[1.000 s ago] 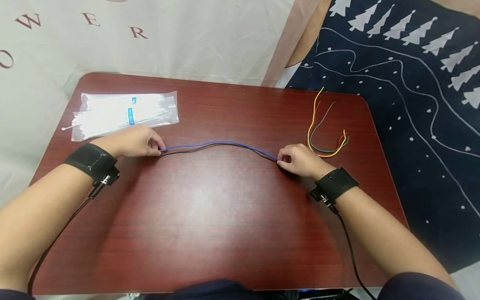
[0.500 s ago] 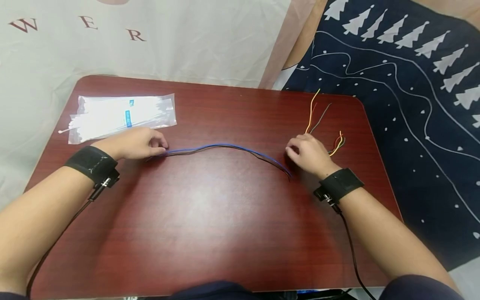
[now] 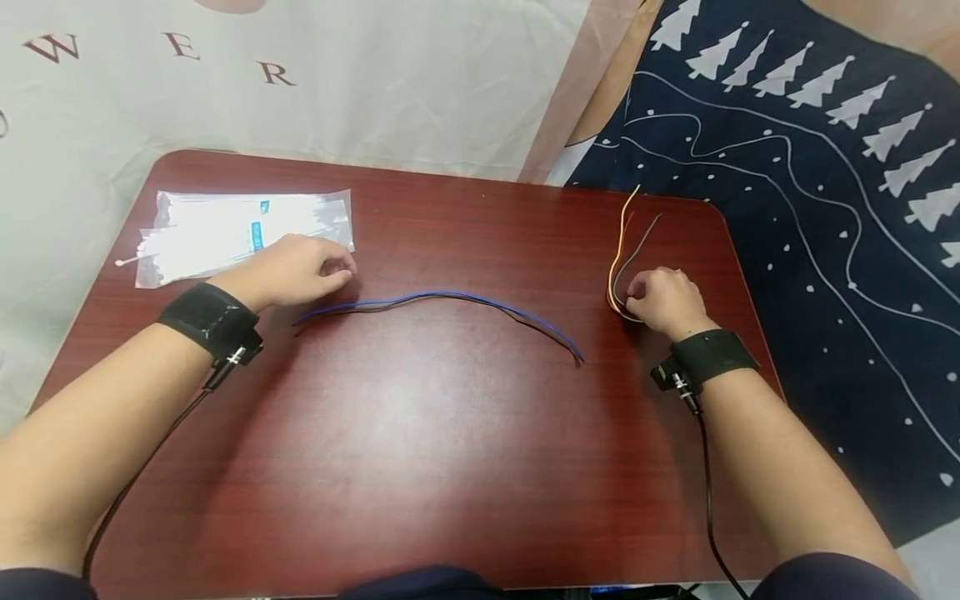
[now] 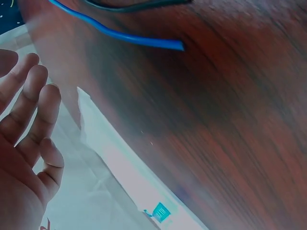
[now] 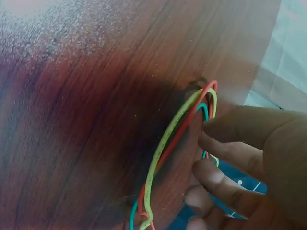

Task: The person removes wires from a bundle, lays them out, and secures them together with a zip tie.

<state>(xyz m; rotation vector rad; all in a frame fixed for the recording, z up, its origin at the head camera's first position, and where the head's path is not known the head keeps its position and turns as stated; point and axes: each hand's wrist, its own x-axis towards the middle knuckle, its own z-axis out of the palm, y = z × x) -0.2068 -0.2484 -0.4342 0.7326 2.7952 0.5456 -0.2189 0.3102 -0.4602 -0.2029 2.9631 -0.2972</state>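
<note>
My left hand (image 3: 300, 271) hovers beside the left end of a blue wire (image 3: 450, 294), its fingers loosely bent and holding nothing. A dark wire (image 4: 129, 8) lies along the blue one, the pair forming a shallow arc on the table. At the right, my right hand (image 3: 670, 302) is over a curved bundle of a yellow wire (image 5: 160, 143), a red wire (image 5: 187, 122) and a green wire (image 5: 202, 105). Thumb and index finger come close together right at these wires; I cannot tell whether they pinch them. The hand hides part of the bundle in the head view.
A clear plastic bag of white cable ties (image 3: 225, 229) lies at the back left, just beyond the left hand. The reddish-brown table (image 3: 420, 467) backs onto a pale curtain (image 3: 420, 92) and a dark blue cloth with white trees (image 3: 750, 217).
The right hand let go of the blue and dark wires and moved right to the coloured bundle. My left hand released its end and rose slightly away. The blue and dark wires stayed down.
</note>
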